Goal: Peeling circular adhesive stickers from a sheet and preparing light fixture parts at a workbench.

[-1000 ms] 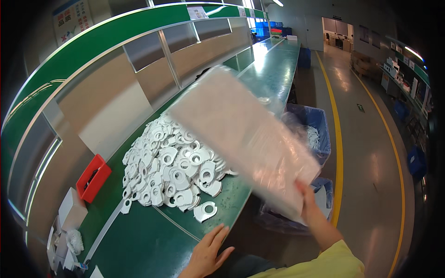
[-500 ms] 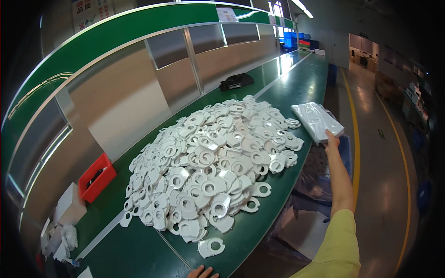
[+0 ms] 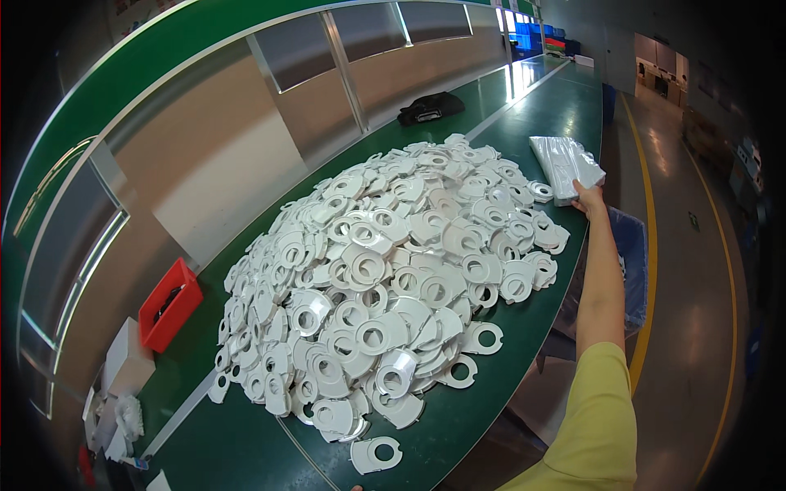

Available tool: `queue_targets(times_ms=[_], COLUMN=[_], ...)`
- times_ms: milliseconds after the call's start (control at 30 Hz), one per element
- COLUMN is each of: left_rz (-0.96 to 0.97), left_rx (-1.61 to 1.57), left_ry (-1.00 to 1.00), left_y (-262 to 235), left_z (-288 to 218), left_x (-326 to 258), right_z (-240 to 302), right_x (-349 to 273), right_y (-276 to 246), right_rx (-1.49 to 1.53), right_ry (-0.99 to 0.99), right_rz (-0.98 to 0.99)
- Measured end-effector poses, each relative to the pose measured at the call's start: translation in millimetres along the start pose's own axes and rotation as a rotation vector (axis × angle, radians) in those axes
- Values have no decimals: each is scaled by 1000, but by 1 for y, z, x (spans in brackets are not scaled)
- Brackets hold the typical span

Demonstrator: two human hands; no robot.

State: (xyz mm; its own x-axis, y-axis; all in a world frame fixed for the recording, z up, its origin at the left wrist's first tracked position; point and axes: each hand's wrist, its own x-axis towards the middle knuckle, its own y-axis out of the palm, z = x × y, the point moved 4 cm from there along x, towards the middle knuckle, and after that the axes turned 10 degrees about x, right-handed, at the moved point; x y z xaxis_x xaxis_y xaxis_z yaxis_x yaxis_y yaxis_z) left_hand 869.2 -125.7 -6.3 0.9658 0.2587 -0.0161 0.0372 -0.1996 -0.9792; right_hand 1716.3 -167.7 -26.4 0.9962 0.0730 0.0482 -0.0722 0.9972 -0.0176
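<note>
The right hand (image 3: 589, 197) pinches the plastic packet (image 3: 560, 166) at the worktop's (image 3: 214, 449) right edge, beside the pile (image 3: 385, 274); seemingly setting it down; next calls for release; left hand's (image 3: 357, 488) grip, I cannot tell.

The green surface (image 3: 237, 450) ran from lower left to upper right. A heap (image 3: 368, 270) of white ring-shaped parts covered its middle. A black item (image 3: 431, 107) lay at upper centre; a red bin (image 3: 169, 306) and white box (image 3: 129, 360) sat at left. A pack (image 3: 560, 166) was at the right edge, contact unclear.
</note>
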Motion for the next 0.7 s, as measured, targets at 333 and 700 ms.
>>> queue_targets(times_ms=[333, 700], left_rz=[-80, -158], left_rx=[-9, -36], left_ry=[55, 64], left_y=[-27, -57], left_z=[26, 87], left_x=[-54, -204], right_z=[-11, -37], right_x=[-1, -183], right_y=[10, 66], right_rx=[-311, 31], right_ry=[-191, -472], right_rz=[-325, -185])
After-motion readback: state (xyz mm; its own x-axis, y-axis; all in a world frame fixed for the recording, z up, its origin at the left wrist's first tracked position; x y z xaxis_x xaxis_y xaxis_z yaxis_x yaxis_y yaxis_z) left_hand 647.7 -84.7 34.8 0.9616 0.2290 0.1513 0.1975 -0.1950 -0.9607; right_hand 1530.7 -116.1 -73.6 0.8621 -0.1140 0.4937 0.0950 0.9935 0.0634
